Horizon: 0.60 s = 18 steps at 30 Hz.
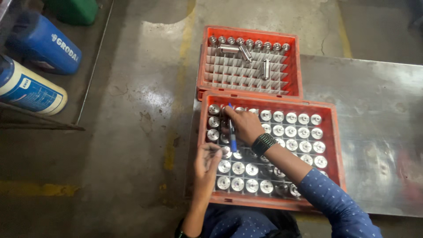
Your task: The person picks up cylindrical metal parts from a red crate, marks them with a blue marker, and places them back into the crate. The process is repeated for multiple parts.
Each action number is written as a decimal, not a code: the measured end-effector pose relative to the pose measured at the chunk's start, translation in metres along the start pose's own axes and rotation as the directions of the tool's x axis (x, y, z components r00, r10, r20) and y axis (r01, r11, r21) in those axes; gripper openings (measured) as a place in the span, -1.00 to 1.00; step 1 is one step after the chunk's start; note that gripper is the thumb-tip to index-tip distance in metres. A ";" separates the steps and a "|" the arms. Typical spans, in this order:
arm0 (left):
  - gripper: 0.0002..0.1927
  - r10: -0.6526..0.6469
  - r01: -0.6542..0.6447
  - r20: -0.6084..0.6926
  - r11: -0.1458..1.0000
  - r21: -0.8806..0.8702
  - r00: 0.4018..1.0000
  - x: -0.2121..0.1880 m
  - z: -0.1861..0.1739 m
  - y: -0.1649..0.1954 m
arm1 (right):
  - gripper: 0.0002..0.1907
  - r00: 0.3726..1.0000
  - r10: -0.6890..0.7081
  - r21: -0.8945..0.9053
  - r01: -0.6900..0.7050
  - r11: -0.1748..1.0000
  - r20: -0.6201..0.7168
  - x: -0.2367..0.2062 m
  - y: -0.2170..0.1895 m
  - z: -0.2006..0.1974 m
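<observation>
An orange crate (334,145) in front of me holds several round shiny metal parts (291,131) standing in a grid. My right hand (244,124), with a black beaded band on the wrist, is over the crate's upper left and grips a blue pen (232,134) pointing down at the parts. My left hand (207,165) is at the crate's left side, fingers curled around a metal part (216,150). A second orange crate (203,66) lies beyond, with a white divider grid, a row of metal cylinders (249,43) along its far edge and a few lying loose.
Both crates rest on a grey metal sheet (374,101) over a concrete floor (132,110) with yellow lines. Blue drums (42,42) lie at the far left, a green container (72,9) at the top left.
</observation>
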<state>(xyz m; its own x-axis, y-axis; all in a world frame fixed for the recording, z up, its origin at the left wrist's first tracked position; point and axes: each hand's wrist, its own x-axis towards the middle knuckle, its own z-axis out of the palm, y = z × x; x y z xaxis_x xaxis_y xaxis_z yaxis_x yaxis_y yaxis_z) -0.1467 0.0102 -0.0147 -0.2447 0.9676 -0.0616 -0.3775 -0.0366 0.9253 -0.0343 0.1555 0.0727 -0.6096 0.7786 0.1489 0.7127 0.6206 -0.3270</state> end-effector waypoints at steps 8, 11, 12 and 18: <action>-0.58 -0.258 0.192 -0.107 0.888 -0.419 0.960 0.021 0.022 0.013 | -0.40 0.930 0.229 0.304 -0.138 0.943 -0.288 -0.028 0.013 -0.026; -0.48 -0.433 0.357 0.001 0.742 -0.567 0.901 0.031 0.043 0.014 | -0.50 0.879 0.317 0.253 -0.236 0.938 -0.357 -0.083 0.003 -0.039; -0.45 -0.497 0.442 0.075 0.680 -0.585 0.864 0.031 0.049 0.014 | -0.48 0.894 0.300 0.260 -0.219 0.941 -0.333 -0.103 -0.004 -0.035; -0.44 -0.559 0.587 0.205 0.687 -0.429 0.804 0.017 0.066 0.013 | -0.59 0.838 0.431 0.599 -0.164 0.784 -0.335 -0.191 -0.021 0.002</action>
<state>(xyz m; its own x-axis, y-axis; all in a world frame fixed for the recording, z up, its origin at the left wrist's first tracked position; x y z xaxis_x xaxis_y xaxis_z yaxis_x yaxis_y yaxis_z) -0.0969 0.0432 0.0215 0.1969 0.8493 -0.4898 -0.7860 0.4354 0.4390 0.0671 -0.0065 0.0491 -0.0871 0.9509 0.2969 0.4510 0.3034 -0.8394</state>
